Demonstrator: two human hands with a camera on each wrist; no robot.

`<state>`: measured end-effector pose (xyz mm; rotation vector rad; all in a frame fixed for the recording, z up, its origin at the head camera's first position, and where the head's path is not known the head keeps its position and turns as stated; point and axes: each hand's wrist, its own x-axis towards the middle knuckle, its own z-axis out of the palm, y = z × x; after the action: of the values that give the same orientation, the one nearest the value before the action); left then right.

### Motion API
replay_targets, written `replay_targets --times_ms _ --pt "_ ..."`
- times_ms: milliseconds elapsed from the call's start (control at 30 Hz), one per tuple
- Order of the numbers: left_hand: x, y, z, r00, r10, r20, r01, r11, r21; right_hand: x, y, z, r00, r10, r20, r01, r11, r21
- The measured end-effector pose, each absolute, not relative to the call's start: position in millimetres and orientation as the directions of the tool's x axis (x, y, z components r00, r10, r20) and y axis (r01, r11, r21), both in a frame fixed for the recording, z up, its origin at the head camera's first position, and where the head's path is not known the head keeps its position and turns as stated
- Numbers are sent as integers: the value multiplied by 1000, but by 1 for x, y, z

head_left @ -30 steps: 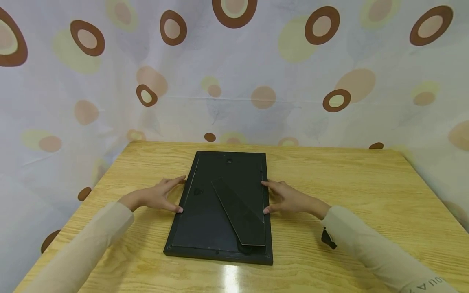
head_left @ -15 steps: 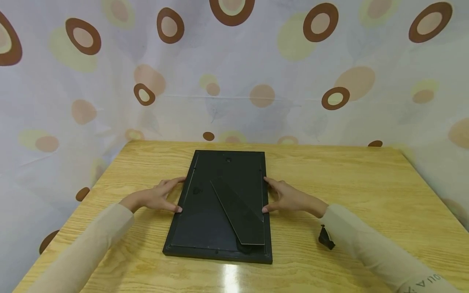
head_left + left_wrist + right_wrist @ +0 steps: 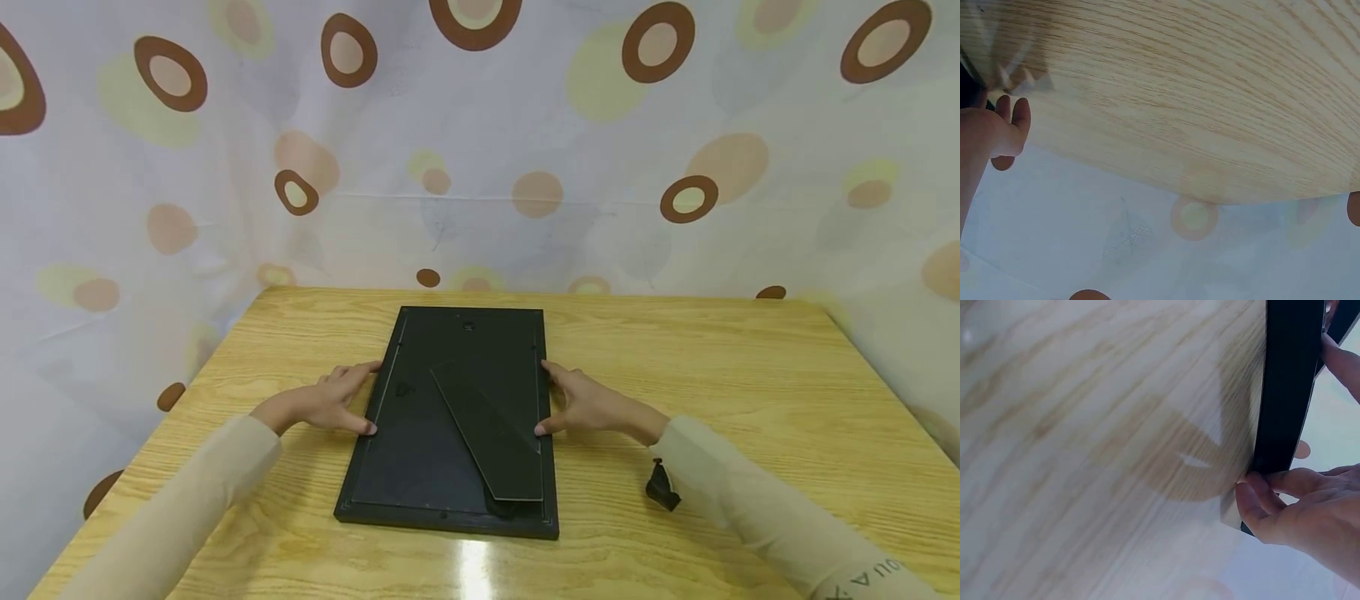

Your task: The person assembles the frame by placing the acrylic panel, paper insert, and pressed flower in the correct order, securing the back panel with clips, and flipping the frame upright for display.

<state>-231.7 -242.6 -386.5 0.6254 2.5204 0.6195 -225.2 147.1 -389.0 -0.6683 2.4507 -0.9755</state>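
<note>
A black picture frame [image 3: 420,450] lies back side up on the wooden table, its stand leg [image 3: 498,450] slanting across the backing. At its left side my left hand [image 3: 324,404] grips the edge, thumb on the border and fingers along the outer side. My right hand [image 3: 588,406] holds the opposite edge in the same way. In the right wrist view, curled fingertips [image 3: 1254,494] of the right hand meet the bottom of the frame's black side [image 3: 1288,387]. Only part of the left hand [image 3: 1000,134] shows in the left wrist view, beside a dark corner of the frame.
The wooden table [image 3: 720,358] extends on both sides of the frame. A small black object [image 3: 663,485] is beside the right sleeve. Behind the table hangs a white curtain [image 3: 480,133] with brown and yellow ovals.
The right hand's fingers have shifted slightly from the frame's top border to its outer side. The frame stays almost in place.
</note>
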Motion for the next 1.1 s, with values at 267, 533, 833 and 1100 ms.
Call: replay_targets --times_ms 267,533,833,1100 --pt "-228 -252 -392 -801 512 -312 269 772 576 -225 149 -392 -804 -555 -212 -239 629 -739" --pt "-221 -252 -402 -841 511 -178 336 751 569 -223 150 -392 -798 -562 -215 -207 592 -779" --pt "-220 -254 -406 -838 524 -152 331 709 623 -222 150 -392 -800 -558 -221 -194 589 -785" --pt "-221 -254 -406 -833 534 -148 312 673 671 -222 151 -392 -797 -561 -223 -193 587 -787"
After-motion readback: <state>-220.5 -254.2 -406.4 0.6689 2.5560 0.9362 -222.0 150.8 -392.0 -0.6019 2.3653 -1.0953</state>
